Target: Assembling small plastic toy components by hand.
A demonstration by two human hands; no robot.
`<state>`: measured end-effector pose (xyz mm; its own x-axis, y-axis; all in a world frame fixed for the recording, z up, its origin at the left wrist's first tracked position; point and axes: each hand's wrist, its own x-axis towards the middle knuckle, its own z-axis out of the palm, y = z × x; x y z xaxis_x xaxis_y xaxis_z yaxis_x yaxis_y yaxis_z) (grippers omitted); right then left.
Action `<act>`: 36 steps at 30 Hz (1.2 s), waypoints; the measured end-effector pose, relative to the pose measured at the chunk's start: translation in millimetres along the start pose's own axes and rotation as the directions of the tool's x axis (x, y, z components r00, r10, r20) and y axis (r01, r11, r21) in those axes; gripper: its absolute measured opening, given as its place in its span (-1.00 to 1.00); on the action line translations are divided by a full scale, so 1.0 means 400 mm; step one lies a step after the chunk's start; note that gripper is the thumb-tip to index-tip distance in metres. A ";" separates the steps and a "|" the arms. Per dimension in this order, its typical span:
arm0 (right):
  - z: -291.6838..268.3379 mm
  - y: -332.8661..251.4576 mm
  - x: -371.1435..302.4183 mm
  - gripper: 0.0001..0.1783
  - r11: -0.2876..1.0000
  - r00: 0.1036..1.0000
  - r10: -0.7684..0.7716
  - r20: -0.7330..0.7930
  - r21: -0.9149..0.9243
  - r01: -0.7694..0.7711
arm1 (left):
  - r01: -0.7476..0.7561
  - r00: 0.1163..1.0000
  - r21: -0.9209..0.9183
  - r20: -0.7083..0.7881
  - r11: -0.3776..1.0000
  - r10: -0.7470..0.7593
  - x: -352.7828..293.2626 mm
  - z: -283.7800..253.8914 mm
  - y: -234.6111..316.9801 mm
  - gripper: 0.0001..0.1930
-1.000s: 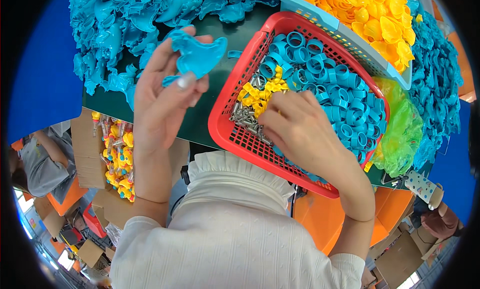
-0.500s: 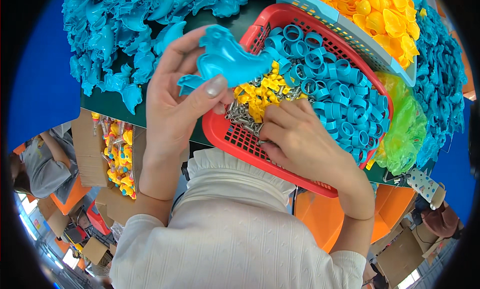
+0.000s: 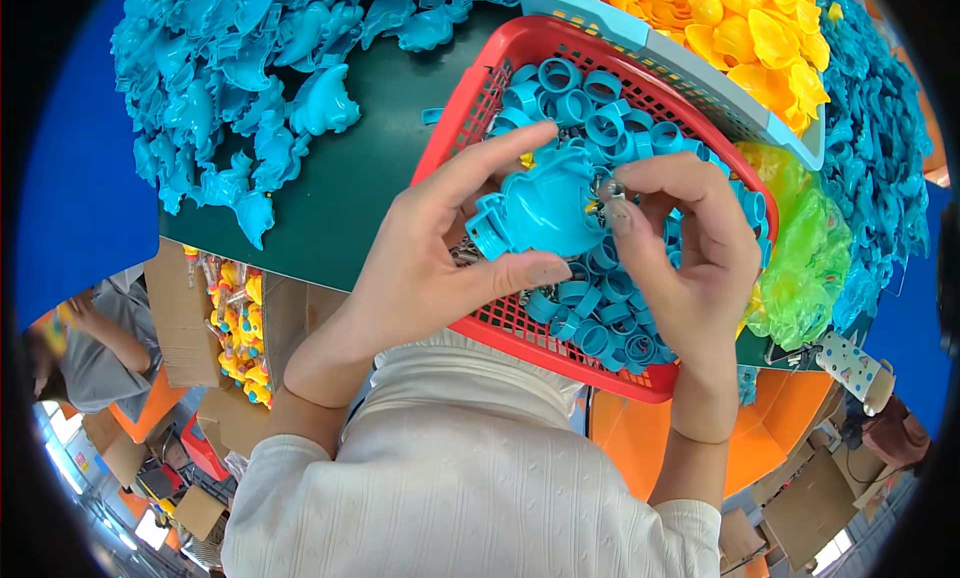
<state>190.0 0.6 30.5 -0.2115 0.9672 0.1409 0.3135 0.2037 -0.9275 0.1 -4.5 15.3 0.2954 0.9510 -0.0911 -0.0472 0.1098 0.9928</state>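
Observation:
Over the red basket (image 3: 445, 158), my left hand (image 3: 440, 238) holds a blue plastic shell (image 3: 550, 203), shaped like half of an animal figure, between thumb and fingers. My right hand (image 3: 695, 233) pinches a small metal part (image 3: 614, 189) with thumb and forefinger at the shell's right end. A bit of yellow shows beside that part; its exact shape is too small to tell. Beneath both hands the basket holds many blue plastic rings (image 3: 605, 126). Most of the small yellow and metal pieces in it are hidden by my left hand and the shell.
A heap of blue shells (image 3: 230, 98) covers the dark green table (image 3: 345, 198) at left. Behind the basket stands a light-blue crate (image 3: 690, 63) of yellow parts (image 3: 750, 28). A green plastic bag (image 3: 800, 248) and more blue pieces (image 3: 875, 148) lie at right. A cardboard box (image 3: 180, 318) of yellow toys stands at lower left.
My left hand has brought the shell right and down over the basket, turning it. My right hand has risen from the small pieces with a metal part and now meets the shell.

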 end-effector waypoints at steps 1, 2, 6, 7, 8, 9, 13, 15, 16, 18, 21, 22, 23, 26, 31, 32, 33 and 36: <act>0.002 0.008 0.005 -0.82 1.000 1.000 0.002 -0.004 0.003 -0.002 | -0.022 1.000 0.027 0.004 0.999 0.022 0.002 0.001 0.001 -0.28; 0.003 0.016 0.012 -0.82 0.997 0.997 -0.076 -0.033 -0.024 0.075 | -0.044 0.999 0.054 0.008 0.998 0.043 0.004 0.003 0.001 -0.28; 0.003 0.028 0.013 -0.80 0.988 0.986 -0.155 -0.065 -0.029 0.153 | -0.134 0.991 0.070 -0.009 0.989 0.135 0.010 0.007 -0.010 -0.30; 0.002 0.028 0.013 -0.80 0.988 0.986 -0.154 -0.067 -0.027 0.153 | -0.133 0.991 0.072 -0.007 0.989 0.134 0.011 0.006 -0.014 -0.30; 0.002 0.025 0.012 -0.80 0.989 0.987 -0.147 -0.063 -0.038 0.145 | -0.148 0.989 0.085 -0.002 0.985 0.149 0.012 0.003 -0.018 -0.31; 0.001 0.024 0.011 -0.79 0.990 0.989 -0.138 -0.060 -0.051 0.135 | -0.164 0.986 0.096 0.005 0.982 0.164 0.014 0.002 -0.021 -0.32; 0.002 0.022 0.009 -0.78 0.994 0.993 -0.107 -0.040 -0.027 0.106 | -0.233 0.972 0.077 0.058 0.969 0.229 0.026 -0.010 -0.018 -0.38; 0.007 0.016 0.004 -0.80 1.000 1.000 -0.015 0.007 0.024 0.015 | -0.295 0.953 0.201 0.137 0.934 0.271 0.030 -0.016 -0.016 -0.47; 0.006 0.018 0.004 -0.80 1.000 1.000 -0.014 0.008 0.024 0.014 | -0.294 0.953 0.201 0.136 0.935 0.270 0.028 -0.016 -0.017 -0.47; 0.004 0.025 0.006 -0.79 0.997 1.000 -0.006 0.014 0.075 0.005 | -0.125 0.991 0.173 0.059 0.977 0.116 0.022 -0.014 -0.019 -0.46; 0.007 0.021 0.003 -0.77 0.982 0.996 0.076 0.036 0.172 -0.081 | -0.048 0.998 -0.133 0.022 0.990 0.051 0.015 -0.004 -0.013 -0.62; 0.011 0.026 0.005 -0.77 0.982 0.996 0.075 0.037 0.172 -0.080 | -0.065 0.998 -0.119 -0.014 0.991 0.064 0.018 0.003 -0.017 -0.62; 0.015 0.036 0.007 -0.78 0.980 0.997 0.057 0.044 0.191 -0.065 | -0.066 0.998 -0.119 -0.015 0.991 0.065 0.016 0.002 -0.018 -0.62; 0.032 0.046 0.008 -0.79 0.943 0.994 0.093 0.052 0.315 -0.105 | 0.027 1.000 -0.230 0.016 0.973 -0.024 0.016 0.001 -0.018 -0.64; 0.041 0.049 0.002 -0.83 0.898 0.992 0.081 0.092 0.424 -0.113 | 0.032 0.999 -0.368 -0.026 0.929 -0.044 0.019 0.002 -0.015 -0.70; 0.039 0.046 0.003 -0.85 0.940 0.996 -0.001 0.088 0.339 -0.029 | 0.030 0.999 -0.369 -0.029 0.929 -0.044 0.017 0.002 -0.016 -0.70; 0.039 0.043 0.003 -0.87 0.966 0.992 -0.084 0.093 0.252 0.059 | 0.031 0.998 -0.308 -0.048 0.951 -0.048 0.013 0.002 -0.020 -0.72; 0.041 0.022 -0.004 -0.84 0.972 0.992 -0.061 0.115 0.233 0.033 | -0.009 0.997 -0.183 -0.074 0.983 -0.005 0.008 -0.001 -0.032 -0.75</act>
<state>178.0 -1.8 16.4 -0.3350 0.9291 0.1566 0.0819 0.1943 -0.9775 1.4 -2.6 2.2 0.2240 0.9693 -0.1013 -0.2241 0.1524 0.9626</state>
